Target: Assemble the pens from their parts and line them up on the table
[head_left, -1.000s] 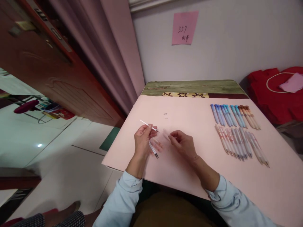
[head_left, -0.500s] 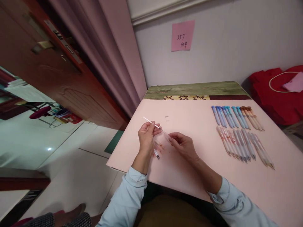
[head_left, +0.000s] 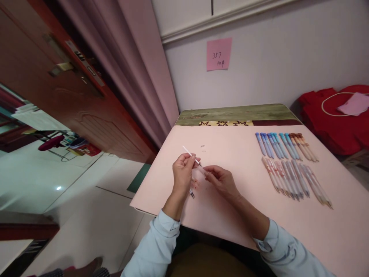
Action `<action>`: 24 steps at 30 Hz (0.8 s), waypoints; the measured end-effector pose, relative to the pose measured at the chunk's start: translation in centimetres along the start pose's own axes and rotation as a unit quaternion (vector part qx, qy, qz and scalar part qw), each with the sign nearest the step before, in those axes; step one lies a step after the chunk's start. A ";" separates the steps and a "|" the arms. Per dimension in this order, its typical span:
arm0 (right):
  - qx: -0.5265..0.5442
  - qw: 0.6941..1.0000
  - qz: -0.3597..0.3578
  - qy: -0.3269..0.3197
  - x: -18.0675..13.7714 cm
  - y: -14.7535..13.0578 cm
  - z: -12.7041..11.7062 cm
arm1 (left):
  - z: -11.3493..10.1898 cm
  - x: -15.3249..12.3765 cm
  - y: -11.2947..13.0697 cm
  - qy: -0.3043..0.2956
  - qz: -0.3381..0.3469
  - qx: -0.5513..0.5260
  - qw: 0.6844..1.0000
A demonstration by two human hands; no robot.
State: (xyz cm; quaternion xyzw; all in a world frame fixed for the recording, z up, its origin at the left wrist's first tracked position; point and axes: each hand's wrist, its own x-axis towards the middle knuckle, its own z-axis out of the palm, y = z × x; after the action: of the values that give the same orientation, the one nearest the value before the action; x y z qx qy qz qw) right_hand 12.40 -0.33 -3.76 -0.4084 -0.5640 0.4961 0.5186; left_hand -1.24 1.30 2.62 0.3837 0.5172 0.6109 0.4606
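Note:
My left hand [head_left: 182, 175] is closed in a pinch on a thin white pen refill [head_left: 190, 154], whose tail sticks up to the left. More pen parts [head_left: 192, 189] poke out below that hand. My right hand [head_left: 221, 180] is closed on a clear pen barrel [head_left: 203, 169], its end meeting the refill's dark tip. Both hands hover just above a pale pink sheet [head_left: 230, 215] covering the table.
Two rows of several pens lie at the right of the sheet: blue and brown ones [head_left: 285, 145] behind, clear pinkish ones [head_left: 295, 177] in front. A red bag [head_left: 331, 119] sits at the far right. A pink note [head_left: 218, 54] hangs on the wall. A door and curtain stand left.
The hands have come together: the refill's tip now meets the end of the clear barrel. The camera has tilted up slightly.

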 end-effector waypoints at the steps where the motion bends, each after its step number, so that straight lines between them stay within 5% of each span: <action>1: -0.002 1.000 0.001 0.001 0.0 0.0 0.0 | 0.0 0.0 0.0 0.001 0.001 0.000 1.000; 8: -0.015 0.999 0.011 0.041 0.1 0.2 -0.3 | -0.9 1.1 0.6 0.059 0.022 -0.031 0.998; 24: -0.006 0.999 0.022 0.028 0.1 0.2 -0.4 | -0.5 0.6 0.5 0.048 -0.002 -0.042 0.998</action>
State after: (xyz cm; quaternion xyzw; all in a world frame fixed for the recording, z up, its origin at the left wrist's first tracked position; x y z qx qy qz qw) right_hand 12.79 -0.17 -3.98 -0.4376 -0.5434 0.4923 0.5205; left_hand -1.95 1.72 2.99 0.3334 0.5134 0.6490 0.4518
